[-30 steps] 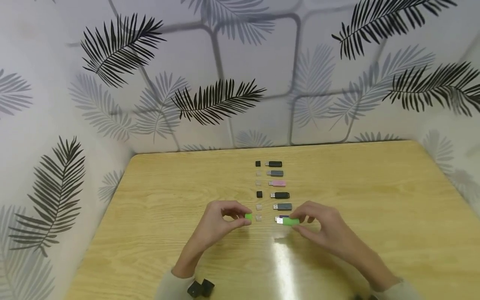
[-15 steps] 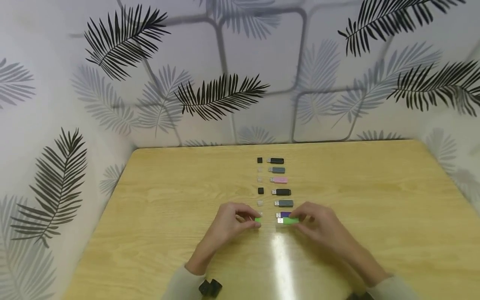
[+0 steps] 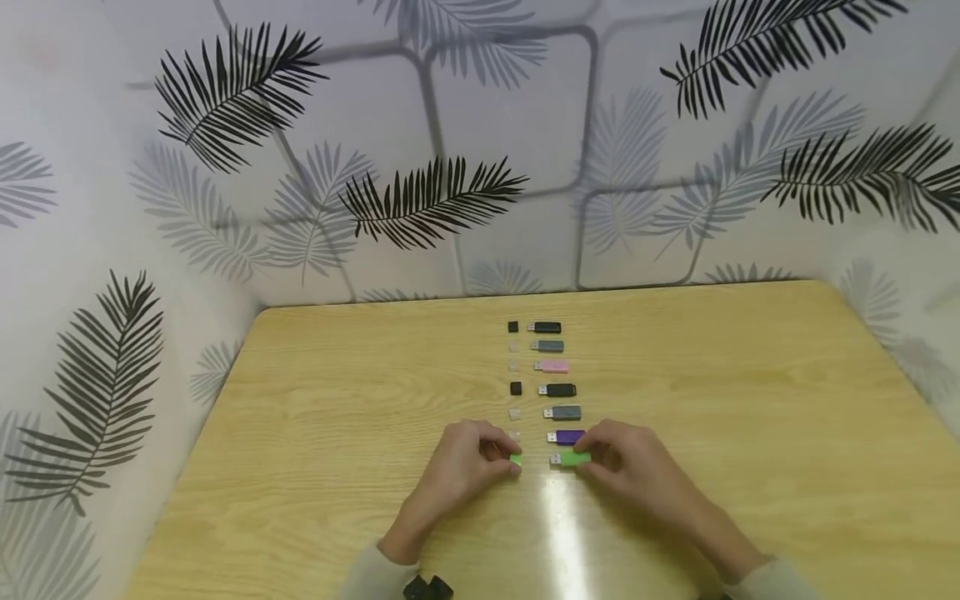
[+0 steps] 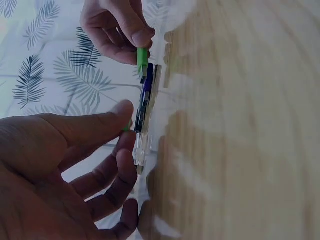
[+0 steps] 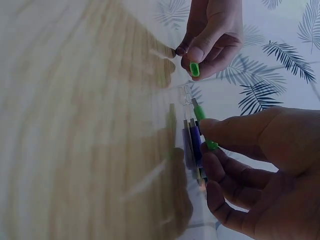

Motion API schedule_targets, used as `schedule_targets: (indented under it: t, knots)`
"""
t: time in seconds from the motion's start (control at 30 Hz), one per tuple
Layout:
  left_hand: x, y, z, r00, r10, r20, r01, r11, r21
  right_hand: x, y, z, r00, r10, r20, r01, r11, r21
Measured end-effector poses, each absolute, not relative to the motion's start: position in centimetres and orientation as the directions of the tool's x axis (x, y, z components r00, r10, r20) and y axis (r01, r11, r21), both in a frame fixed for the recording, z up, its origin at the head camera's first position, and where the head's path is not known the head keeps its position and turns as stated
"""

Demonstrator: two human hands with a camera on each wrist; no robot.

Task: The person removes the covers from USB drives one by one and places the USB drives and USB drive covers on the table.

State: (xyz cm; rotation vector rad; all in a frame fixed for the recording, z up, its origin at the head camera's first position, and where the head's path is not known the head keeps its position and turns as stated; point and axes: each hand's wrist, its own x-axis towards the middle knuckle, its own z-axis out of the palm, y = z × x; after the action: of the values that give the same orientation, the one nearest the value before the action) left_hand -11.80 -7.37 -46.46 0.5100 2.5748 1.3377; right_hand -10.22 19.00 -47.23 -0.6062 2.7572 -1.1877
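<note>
Between thumb and fingertips my left hand (image 3: 468, 460) pinches a small green USB cap (image 3: 516, 459); in the right wrist view the cap's (image 5: 194, 68) hollow end shows. My right hand (image 3: 626, 457) pinches a green USB stick (image 3: 572, 459) by its right end, its metal plug pointing left toward the cap, with a gap between them. Just behind the green stick lies a purple USB stick (image 3: 568, 437), close to my right fingertips. A clear cap (image 3: 514, 435) lies right behind my left fingertips, partly hidden.
Behind these, uncapped USB sticks form a column: grey (image 3: 564, 412), black (image 3: 558, 390), pink (image 3: 552, 367), another grey (image 3: 548, 346) and another black (image 3: 545, 327). Their caps, clear or black (image 3: 515, 388), line up to the left. A patterned wall (image 3: 480, 242) stands behind the wooden table (image 3: 337, 400).
Both hands have come down nearer the table and toward its front. The green stick no longer covers the purple one, and the green cap has shifted right, in front of the clear caps.
</note>
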Motion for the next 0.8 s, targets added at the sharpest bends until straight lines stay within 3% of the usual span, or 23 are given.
schedule_targets:
  t: [0.3,0.8]
  knots:
    - [-11.37,-6.93,-46.74,-0.929,0.37,-0.026,0.237,0.645,0.726,-10.29,18.65,-47.25,-0.93,-0.366,-0.011,-0.258,0.675,-0.691]
    - [-11.51,-6.37,-46.84,-0.935,0.356,0.01,0.273,0.699,0.661,-10.32,18.87,-47.11,-0.929,-0.37,0.021,-0.288,0.685,-0.67]
